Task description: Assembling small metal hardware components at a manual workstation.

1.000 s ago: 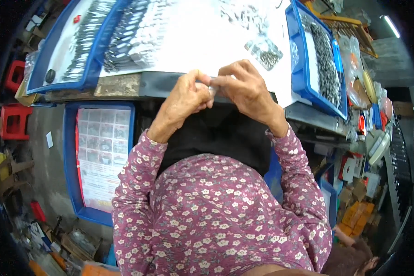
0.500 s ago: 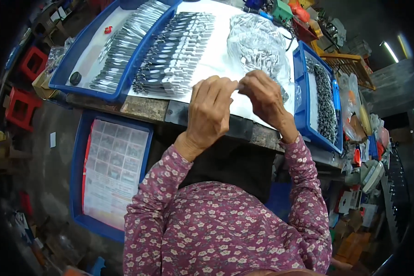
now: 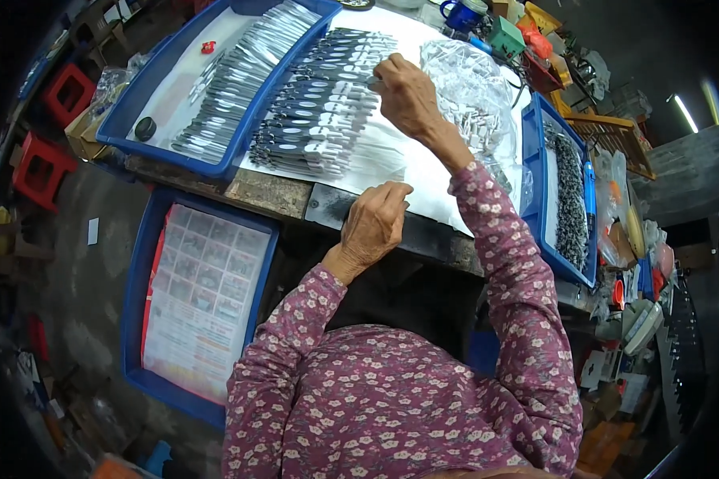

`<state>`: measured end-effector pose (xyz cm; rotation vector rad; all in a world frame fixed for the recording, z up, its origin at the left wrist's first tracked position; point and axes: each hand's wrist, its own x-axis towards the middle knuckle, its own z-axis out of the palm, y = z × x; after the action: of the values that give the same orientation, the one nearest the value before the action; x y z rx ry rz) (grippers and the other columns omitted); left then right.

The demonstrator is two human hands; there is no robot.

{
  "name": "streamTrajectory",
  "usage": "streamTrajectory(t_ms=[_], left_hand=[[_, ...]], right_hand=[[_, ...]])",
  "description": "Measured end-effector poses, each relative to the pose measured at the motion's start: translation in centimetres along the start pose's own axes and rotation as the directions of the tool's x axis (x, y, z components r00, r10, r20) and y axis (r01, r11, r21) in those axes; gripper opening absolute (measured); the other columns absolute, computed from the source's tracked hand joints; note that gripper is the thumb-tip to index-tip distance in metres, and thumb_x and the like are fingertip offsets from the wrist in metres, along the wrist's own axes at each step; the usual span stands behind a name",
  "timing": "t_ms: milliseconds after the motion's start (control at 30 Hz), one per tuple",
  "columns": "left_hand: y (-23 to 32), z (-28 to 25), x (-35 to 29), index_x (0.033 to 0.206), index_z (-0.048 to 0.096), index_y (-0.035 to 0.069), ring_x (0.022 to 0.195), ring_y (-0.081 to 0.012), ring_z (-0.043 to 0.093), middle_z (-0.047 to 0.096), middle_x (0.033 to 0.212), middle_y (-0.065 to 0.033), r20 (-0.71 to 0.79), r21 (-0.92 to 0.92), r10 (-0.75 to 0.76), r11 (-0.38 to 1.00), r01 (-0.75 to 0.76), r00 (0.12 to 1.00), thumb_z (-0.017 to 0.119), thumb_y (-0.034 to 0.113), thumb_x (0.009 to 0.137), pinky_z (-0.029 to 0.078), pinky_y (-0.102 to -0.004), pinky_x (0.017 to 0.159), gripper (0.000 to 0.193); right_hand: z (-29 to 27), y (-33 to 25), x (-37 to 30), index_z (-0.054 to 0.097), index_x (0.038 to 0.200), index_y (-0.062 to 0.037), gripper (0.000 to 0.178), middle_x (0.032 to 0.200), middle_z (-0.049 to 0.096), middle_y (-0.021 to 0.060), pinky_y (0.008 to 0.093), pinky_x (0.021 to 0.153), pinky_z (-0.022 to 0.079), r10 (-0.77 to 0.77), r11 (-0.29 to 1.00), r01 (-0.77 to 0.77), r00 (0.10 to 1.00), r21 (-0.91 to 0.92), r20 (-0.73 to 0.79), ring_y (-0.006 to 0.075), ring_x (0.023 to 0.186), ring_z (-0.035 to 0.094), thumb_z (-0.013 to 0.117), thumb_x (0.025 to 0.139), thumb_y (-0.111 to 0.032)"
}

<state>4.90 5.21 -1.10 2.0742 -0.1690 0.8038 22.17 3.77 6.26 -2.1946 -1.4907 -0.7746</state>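
My left hand is closed near the front edge of the workbench, fingertips pressed together; whatever they hold, if anything, does not show. Farther off, my right hand pinches at the right end of the long row of slim black, silver and white pieces. Any piece between its fingers is too small or hidden to name. The row lies side by side on white paper. Left of it, a blue tray holds many slim silver metal pieces.
A clear plastic bag of small whitish parts lies right of my right hand. Beyond it stands a blue tray of small dark parts. Below the bench, another blue tray holds a printed sheet. Red stools stand at left.
My hands, together over the paper before, have parted. The right hand has reached away to the row's right end; the left has drawn back toward the bench edge. The view has shifted slightly.
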Motion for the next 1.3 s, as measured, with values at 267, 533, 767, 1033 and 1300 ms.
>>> streamTrajectory(t_ms=[267, 533, 767, 1033, 1300], left_hand=[[-0.3, -0.2, -0.3, 0.091, 0.054, 0.000, 0.074, -0.0336, 0.055, 0.057, 0.083, -0.0163, 0.005, -0.003, -0.002, 1.000, 0.002, 1.000, 0.052, -0.001, 0.074, 0.044, -0.0386, 0.067, 0.017], [-0.4, -0.2, -0.3, 0.089, 0.053, -0.001, 0.075, -0.0322, 0.056, 0.057, 0.082, -0.0150, 0.015, -0.008, 0.001, 1.000, -0.001, 1.000, 0.052, -0.002, 0.073, 0.044, -0.0379, 0.067, 0.016], [0.6, -2.0, -0.7, 0.087, 0.055, -0.001, 0.072, -0.0324, 0.057, 0.057, 0.080, -0.0158, -0.044, -0.094, 0.030, 0.995, -0.034, 0.999, 0.053, -0.006, 0.072, 0.045, -0.0356, 0.063, 0.016], [1.2, -11.3, 1.5, 0.087, 0.056, 0.000, 0.068, -0.0298, 0.059, 0.058, 0.076, -0.0159, -0.231, -0.024, -0.039, 0.999, 0.034, 0.972, 0.052, 0.000, 0.076, 0.046, -0.0340, 0.059, 0.011], [-9.2, -23.0, 6.1, 0.084, 0.056, 0.001, 0.069, -0.0329, 0.058, 0.060, 0.076, -0.0181, -0.169, 0.597, -0.201, 0.758, 0.263, 0.965, 0.048, 0.007, 0.075, 0.045, -0.0364, 0.062, 0.014]], right_hand=[[2.6, -1.6, 1.8, 0.055, 0.079, -0.0007, 0.014, 0.078, 0.051, 0.0114, 0.0352, 0.063, 0.044, -0.031, 0.996, 0.036, 0.997, -0.079, 0.065, 0.0278, 0.073, 0.054, 0.062, 0.072, -0.011], [3.2, -1.3, 1.6, 0.058, 0.081, 0.0007, 0.012, 0.082, 0.053, 0.0133, 0.0362, 0.062, 0.047, -0.042, 0.994, 0.052, 0.992, -0.091, 0.115, 0.0274, 0.077, 0.056, 0.056, 0.070, -0.004], [2.7, -1.9, 1.3, 0.058, 0.082, -0.0013, 0.011, 0.078, 0.051, 0.0129, 0.0380, 0.060, 0.046, -0.012, 1.000, 0.014, 0.997, -0.023, 0.079, 0.0277, 0.075, 0.056, 0.055, 0.072, -0.004], [0.5, -2.0, -0.4, 0.058, 0.084, -0.0051, 0.010, 0.079, 0.053, 0.0109, 0.0358, 0.060, 0.044, 0.014, 0.997, -0.011, 0.999, 0.082, -0.038, 0.0293, 0.070, 0.055, 0.060, 0.075, -0.007], [-3.6, -2.7, -2.7, 0.054, 0.078, -0.0007, 0.007, 0.073, 0.055, 0.0124, 0.0341, 0.057, 0.042, 0.063, 0.982, -0.053, 0.997, 0.179, -0.051, 0.0284, 0.064, 0.055, 0.060, 0.074, -0.001]])
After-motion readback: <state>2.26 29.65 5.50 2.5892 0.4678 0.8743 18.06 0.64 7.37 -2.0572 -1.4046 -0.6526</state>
